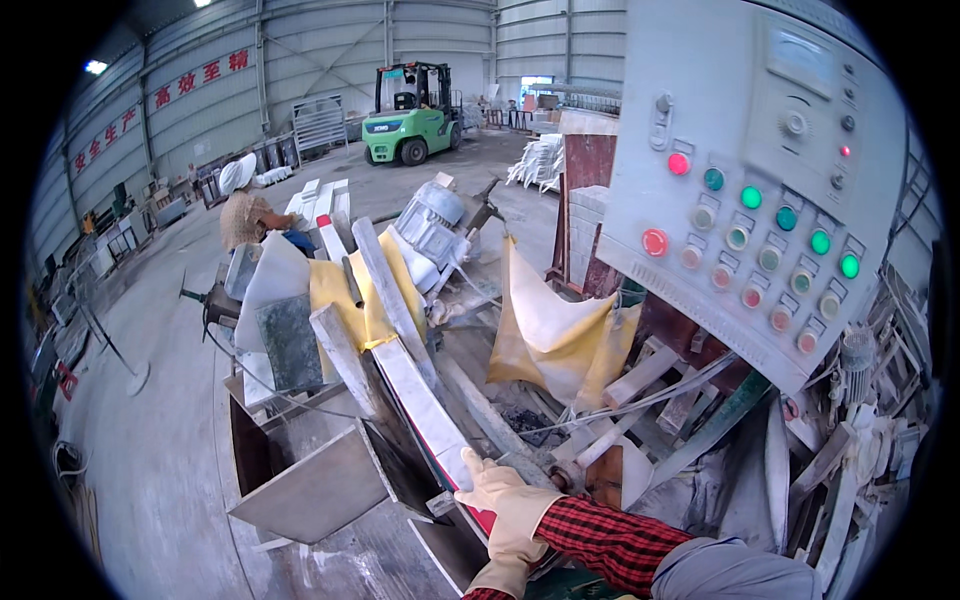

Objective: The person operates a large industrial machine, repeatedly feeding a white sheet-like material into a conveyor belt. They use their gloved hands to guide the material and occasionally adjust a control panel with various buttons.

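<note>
Both my hands wear cream rubber gloves and overlap at the bottom middle. My right hand (500,487), below a red-and-black checked sleeve, reaches left onto the near end of a long white stone strip (415,395). Its fingers look stretched out and rest against the strip. Close under it is my left hand (515,542), its glove cuff rising from the lower edge; its fingers are hidden. The strip lies lengthwise on a narrow bed with a red edge (482,518) and runs away beneath a yellow-and-white cloth flap (385,290).
A grey control panel (730,230) with coloured buttons hangs at the upper right. Beyond the motor (430,222), a person in a white hat (255,205) sits near white strips. A green forklift (412,125) stands farther back. Stone offcuts (850,480) pile up at right.
</note>
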Tool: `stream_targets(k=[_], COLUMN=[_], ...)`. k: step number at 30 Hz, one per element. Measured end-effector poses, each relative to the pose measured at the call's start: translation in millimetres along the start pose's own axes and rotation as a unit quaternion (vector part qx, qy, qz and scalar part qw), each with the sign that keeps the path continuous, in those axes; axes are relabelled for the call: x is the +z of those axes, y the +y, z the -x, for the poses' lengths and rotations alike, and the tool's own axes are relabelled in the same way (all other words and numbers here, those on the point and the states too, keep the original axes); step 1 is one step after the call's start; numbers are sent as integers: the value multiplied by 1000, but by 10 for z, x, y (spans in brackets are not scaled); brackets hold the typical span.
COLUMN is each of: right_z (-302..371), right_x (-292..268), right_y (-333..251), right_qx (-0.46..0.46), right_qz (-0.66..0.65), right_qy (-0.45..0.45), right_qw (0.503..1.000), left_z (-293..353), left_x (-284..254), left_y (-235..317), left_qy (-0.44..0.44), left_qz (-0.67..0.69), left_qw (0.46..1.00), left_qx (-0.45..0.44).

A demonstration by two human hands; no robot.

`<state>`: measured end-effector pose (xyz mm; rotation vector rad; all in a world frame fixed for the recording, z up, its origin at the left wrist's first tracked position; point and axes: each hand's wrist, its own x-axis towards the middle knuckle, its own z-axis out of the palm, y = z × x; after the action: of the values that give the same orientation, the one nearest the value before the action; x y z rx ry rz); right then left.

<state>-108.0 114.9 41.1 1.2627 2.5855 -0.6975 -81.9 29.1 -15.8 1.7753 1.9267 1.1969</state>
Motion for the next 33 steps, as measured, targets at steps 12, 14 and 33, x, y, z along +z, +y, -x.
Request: stream_targets(k=[12,14,33], right_z=[739,1201,6233], right_x=[19,139,1419], right_y=[1770,2341,4944], right_qx=[-131,-76,352], right_qz=[-610,-685,-540], right_qy=[-6,28,760], right_qw=[782,724,77], left_z=[12,21,184], left_x=[44,66,330], left_y=[269,320,202], left_qy=[5,22,174], left_qz=[-189,-225,-487], left_qw=[961,947,817], left_qx=[202,229,255])
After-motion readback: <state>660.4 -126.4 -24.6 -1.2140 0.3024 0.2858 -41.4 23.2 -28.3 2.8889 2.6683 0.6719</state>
